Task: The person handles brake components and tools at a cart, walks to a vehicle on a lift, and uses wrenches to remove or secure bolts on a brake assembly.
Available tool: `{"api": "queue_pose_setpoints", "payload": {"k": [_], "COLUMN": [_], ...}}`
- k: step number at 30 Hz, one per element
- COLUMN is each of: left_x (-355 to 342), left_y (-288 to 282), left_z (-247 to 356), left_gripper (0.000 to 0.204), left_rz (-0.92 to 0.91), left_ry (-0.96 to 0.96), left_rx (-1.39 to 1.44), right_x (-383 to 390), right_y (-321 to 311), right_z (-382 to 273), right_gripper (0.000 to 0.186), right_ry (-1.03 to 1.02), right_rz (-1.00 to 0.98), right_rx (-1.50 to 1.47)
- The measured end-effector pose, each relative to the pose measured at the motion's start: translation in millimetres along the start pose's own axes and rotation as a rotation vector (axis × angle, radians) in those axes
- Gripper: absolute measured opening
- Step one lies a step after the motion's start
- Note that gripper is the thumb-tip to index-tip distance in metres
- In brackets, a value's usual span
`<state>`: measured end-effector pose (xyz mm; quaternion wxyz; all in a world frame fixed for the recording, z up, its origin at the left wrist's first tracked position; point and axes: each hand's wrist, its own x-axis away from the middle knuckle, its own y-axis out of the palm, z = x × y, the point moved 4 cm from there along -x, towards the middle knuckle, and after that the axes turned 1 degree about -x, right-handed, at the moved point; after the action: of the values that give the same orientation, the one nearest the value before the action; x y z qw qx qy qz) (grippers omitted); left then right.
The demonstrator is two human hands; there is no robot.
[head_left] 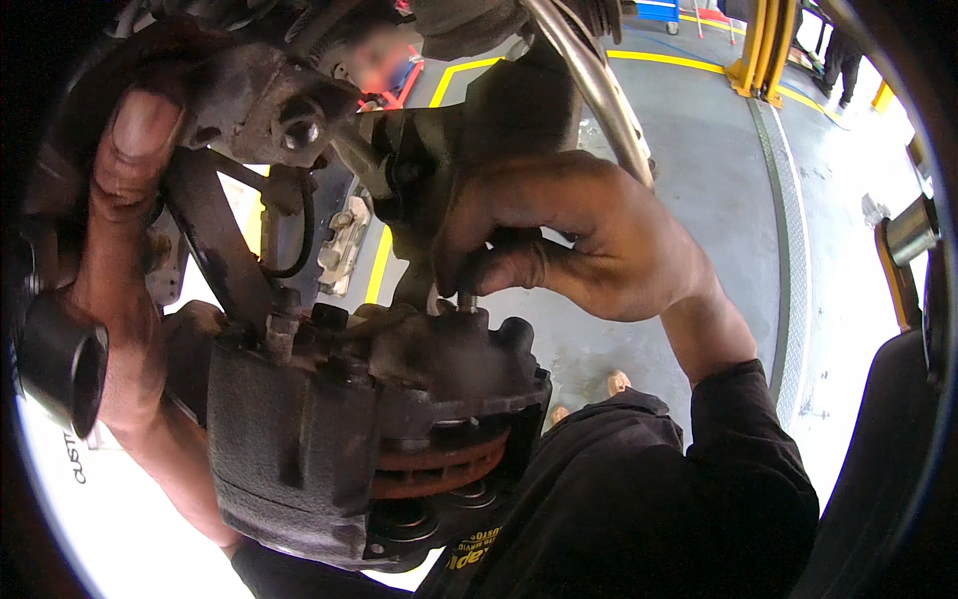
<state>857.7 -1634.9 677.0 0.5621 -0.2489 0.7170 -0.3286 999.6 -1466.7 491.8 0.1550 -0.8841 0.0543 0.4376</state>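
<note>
A black brake caliper (289,439) fills the lower middle, set around a rusty brake disc (444,469). Over its top my right hand (609,240) is closed in a pinch, thumb against fingers. Just under the fingertips shows a small metal bolt (467,300), standing upright at the caliper's upper side; its top is covered by the fingers. My left hand (115,260) reaches up on the left, beside the dark suspension part (264,100). One of its digits is stretched out and touches or lies close to that part; the other fingers are hidden.
A bright metal strut tube (589,85) slants down behind my right hand. A black cylindrical part (65,369) is at the left edge. Yellow lift posts (763,50) and a ridged metal floor strip (788,260) lie to the right. One person stands at the far right.
</note>
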Motion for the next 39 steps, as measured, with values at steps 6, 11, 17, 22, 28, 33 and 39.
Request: {"api": "queue_pose_setpoints", "payload": {"k": [6, 11, 17, 22, 28, 33, 39], "left_x": [1.2, -1.0, 1.2, 0.3, -2.6, -1.9, -2.9], "left_y": [-6.7, 5.7, -5.0, -7.1, -0.5, -9.4, -5.1], "left_z": [1.8, -8.5, -3.4, -1.1, -7.1, -1.5, -3.8], "left_gripper": [0.014, 0.016, 0.018, 0.021, 0.023, 0.025, 0.028], "left_rz": [-0.029, -0.031, -0.044, -0.045, -0.044, -0.050, -0.050], "left_ry": [-0.035, -0.044, -0.096, -0.121, -0.117, -0.137, -0.140], "left_rx": [-0.054, -0.051, -0.109, -0.135, -0.135, -0.170, -0.178], "right_x": [-8.0, -4.6, -12.9, -14.4, -12.5, -13.2, -15.3], "right_y": [4.4, 3.0, 10.2, 13.4, 6.6, 11.7, 8.2], "right_z": [0.9, 14.1, 16.3, 10.8, 7.3, -0.9, 6.7], "right_gripper": [0.013, 0.015, 0.018, 0.021, 0.029, 0.034, 0.032], "right_ry": [-0.265, -0.342, -0.378, -0.337, -0.237, -0.248, -0.162], "right_rz": [0.030, 0.085, 0.087, 0.078, 0.039, 0.056, -0.079], "right_rx": [0.146, 0.228, 0.271, 0.333, 0.382, 0.416, 0.357]}}
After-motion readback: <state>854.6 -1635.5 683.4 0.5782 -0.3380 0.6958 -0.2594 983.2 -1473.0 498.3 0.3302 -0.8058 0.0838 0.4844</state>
